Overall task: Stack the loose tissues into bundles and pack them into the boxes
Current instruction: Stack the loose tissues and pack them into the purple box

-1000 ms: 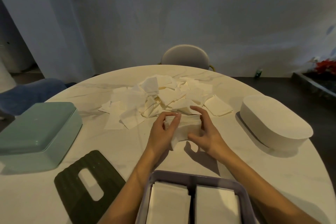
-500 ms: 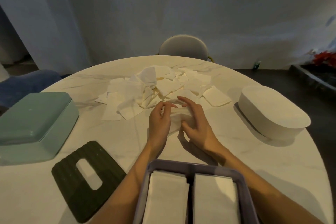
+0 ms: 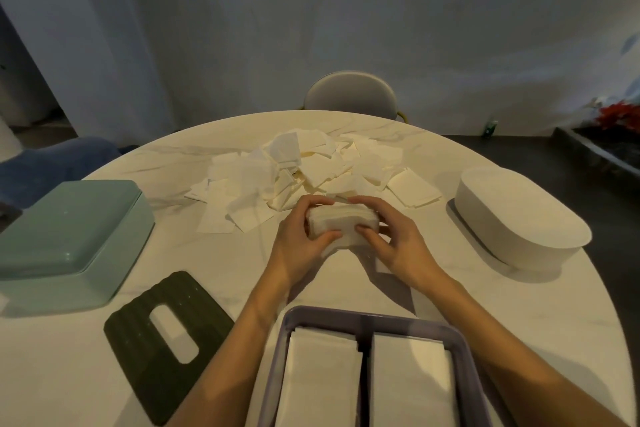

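Both hands — left hand (image 3: 300, 242), right hand (image 3: 398, 239) — fingers curled, gripping tissue bundle (image 3: 341, 224).

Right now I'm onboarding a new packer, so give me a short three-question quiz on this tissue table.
1. True or false: both hands grip the tissue bundle.
2. How many stacks lie in the purple box?
3. The slotted dark lid lies on which side of that box: A the person's left, B the person's right?

Key: 1 true: left hand and right hand hold it together. 2 two. 3 A.
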The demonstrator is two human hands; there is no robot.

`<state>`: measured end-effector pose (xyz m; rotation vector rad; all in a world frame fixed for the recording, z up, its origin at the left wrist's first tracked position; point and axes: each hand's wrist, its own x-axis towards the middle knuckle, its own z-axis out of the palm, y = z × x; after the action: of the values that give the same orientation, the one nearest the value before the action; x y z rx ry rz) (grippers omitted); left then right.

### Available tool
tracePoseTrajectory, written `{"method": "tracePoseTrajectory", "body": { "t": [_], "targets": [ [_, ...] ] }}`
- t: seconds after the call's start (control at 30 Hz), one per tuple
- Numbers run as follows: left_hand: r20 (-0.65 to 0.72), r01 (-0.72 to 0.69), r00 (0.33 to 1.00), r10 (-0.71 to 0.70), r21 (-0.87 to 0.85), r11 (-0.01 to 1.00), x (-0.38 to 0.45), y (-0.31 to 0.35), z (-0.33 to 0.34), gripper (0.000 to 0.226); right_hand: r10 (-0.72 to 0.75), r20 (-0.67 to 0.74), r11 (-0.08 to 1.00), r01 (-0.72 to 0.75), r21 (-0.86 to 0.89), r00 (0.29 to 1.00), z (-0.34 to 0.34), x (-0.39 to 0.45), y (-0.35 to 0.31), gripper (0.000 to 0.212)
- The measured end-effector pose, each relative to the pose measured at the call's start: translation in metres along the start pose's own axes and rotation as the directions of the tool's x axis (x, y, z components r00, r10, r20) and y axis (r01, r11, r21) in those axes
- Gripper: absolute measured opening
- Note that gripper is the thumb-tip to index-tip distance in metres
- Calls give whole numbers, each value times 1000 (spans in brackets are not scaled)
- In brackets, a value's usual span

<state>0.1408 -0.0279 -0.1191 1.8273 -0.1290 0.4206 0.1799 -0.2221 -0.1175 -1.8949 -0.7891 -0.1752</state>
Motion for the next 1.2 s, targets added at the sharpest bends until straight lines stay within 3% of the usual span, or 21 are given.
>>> {"method": "tracePoseTrajectory", "body": {
  "t": [0.13,0.3,0.43,0.67,0.83,0.97,1.2],
  "targets": [
    [0,-36,999,36,17,999,3,-2,-11,43,-26,60,999,28,-27,998,-9,1,-5,48],
    [98,59,993,-60,9,998,-1,-14,-21,53,-15,193,966,64,-250,981,-12,-4,8,55],
    [103,38,994,-41,26,999,3,-18,-26,45,-4,171,990,28,-138,985,-12,-2,2,50],
    [81,-18,997,14,48,999,4,-13,-24,36,-42,155,986,66,-152,987,-12,0,4,50],
    [82,38,996,-45,88,995,2,-10,-28,38,115,165,993,-109,-43,979,-11,-1,7,60],
    [68,69,995,-76,106,992,1,1,-30,35,201,104,980,-201,-8,974,-12,-1,7,41],
    [126,68,989,-71,23,997,-12,37,-40,38,275,143,944,-295,147,951,-28,-5,-36,36]
  ]
}}
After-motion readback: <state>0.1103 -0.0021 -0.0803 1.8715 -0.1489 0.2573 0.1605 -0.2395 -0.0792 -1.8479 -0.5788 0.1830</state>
